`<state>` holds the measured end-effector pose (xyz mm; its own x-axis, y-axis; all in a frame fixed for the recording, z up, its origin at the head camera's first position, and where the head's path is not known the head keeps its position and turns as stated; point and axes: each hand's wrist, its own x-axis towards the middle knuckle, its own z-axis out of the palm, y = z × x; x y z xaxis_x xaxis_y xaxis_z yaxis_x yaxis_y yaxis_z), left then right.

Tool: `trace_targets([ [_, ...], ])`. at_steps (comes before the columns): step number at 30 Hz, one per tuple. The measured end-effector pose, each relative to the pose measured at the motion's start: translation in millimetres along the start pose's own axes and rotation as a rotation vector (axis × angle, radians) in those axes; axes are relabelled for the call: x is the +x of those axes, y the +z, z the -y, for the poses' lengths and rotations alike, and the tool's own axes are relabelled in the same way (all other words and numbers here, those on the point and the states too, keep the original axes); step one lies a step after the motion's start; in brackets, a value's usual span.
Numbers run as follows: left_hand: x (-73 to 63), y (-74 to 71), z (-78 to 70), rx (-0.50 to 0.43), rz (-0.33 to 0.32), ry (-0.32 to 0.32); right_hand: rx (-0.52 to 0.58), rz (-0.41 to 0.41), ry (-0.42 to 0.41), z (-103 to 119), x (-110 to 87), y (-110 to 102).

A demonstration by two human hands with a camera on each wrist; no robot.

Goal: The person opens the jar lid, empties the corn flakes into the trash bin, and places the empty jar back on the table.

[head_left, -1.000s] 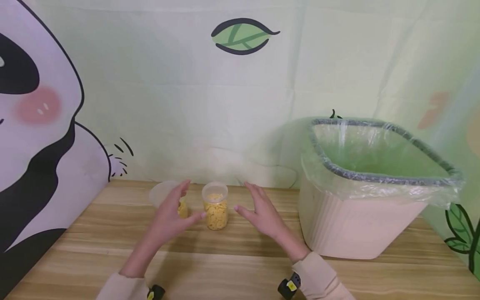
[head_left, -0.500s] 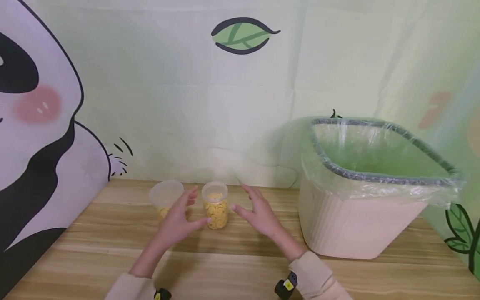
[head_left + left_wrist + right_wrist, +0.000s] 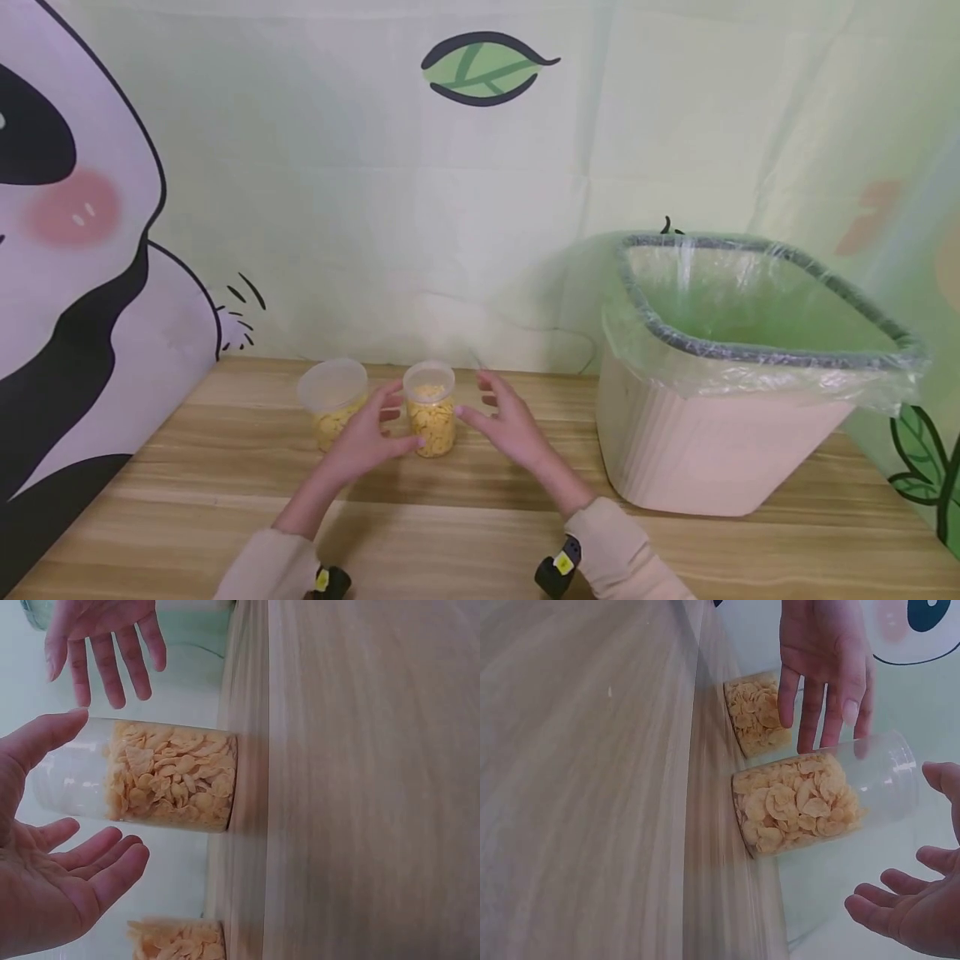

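A clear plastic cup of yellow cornflakes (image 3: 432, 427) stands upright on the wooden table in the head view, flakes filling its lower part. My left hand (image 3: 367, 443) is at its left side, fingers spread and loosely bent, the thumb in front of the cup. On the cup's right my right hand (image 3: 513, 425) hovers with fingers apart. Both wrist views show the cup (image 3: 172, 776) between the two hands, neither gripping it; whether a fingertip touches it I cannot tell. A second, wider-mouthed cup of cornflakes (image 3: 332, 400) stands left, partly behind my left hand.
On the right stands a pale trash bin (image 3: 712, 458) with a grey rim and a clear plastic liner folded over it. Behind the wooden table (image 3: 450, 542) hangs a light green backdrop (image 3: 375, 208) printed with a panda and leaves.
Both hands have moved inward, closer to the middle cup; the left hand has shifted right, uncovering more of the left cup. Both cups and the bin stay in place.
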<state>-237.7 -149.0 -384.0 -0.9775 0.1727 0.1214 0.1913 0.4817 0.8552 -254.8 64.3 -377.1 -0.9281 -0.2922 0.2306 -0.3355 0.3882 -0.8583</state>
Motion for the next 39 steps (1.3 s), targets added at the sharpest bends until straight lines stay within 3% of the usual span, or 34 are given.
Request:
trace_targets([
  [17,19.1,8.8,1.2,-0.003,0.066,-0.1,0.163,-0.001,0.095,2.2,14.3,13.2],
  [29,33.7,13.0,6.8,0.057,0.074,-0.127,0.163,-0.009,0.069,8.4,22.9,24.6],
  [39,36.6,14.3,7.0,0.096,0.106,-0.135,0.143,-0.048,0.076,9.2,28.6,32.5],
])
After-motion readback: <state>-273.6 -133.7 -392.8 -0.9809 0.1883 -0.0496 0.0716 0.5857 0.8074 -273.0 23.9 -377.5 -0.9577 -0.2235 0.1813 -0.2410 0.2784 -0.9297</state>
